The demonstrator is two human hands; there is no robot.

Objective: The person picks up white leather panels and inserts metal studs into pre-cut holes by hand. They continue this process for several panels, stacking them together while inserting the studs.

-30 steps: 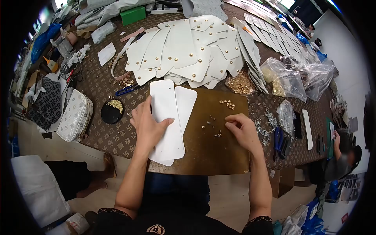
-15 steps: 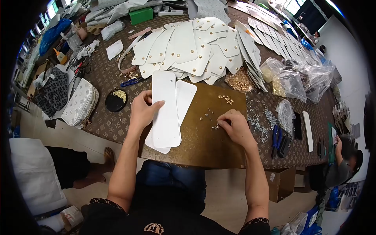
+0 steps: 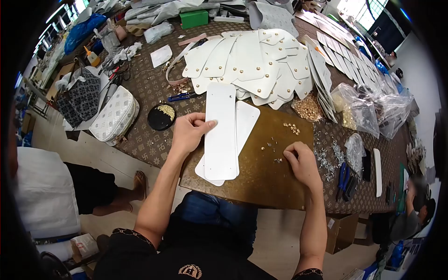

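My left hand [image 3: 190, 134] pinches the left edge of a long white panel [image 3: 221, 140] with rounded corners and small holes. A small metal piece shows at its upper right corner. Under it lies a second white panel [image 3: 248, 122], fanned out to the right. Both rest on a brown board [image 3: 266, 179]. My right hand [image 3: 304, 164] is over the board's right side with its fingers curled together; what they hold, if anything, is hidden. Beside its fingertips lie a few small silver rivets [image 3: 278, 160]. Gold studs [image 3: 292, 129] form a loose group farther up the board.
White panels with gold studs [image 3: 247, 63] are heaped behind the board. Silver rivets [image 3: 333, 156], blue-handled pliers [image 3: 343, 179] and plastic bags [image 3: 359, 109] lie to the right. A black dish [image 3: 161, 116] and a white patterned bag [image 3: 114, 114] are at left. Other people stand or sit nearby.
The camera view has shifted, so the scene sits farther right and lower. My right hand has drawn slightly back from the small rivets. My left hand keeps its hold on the panel.
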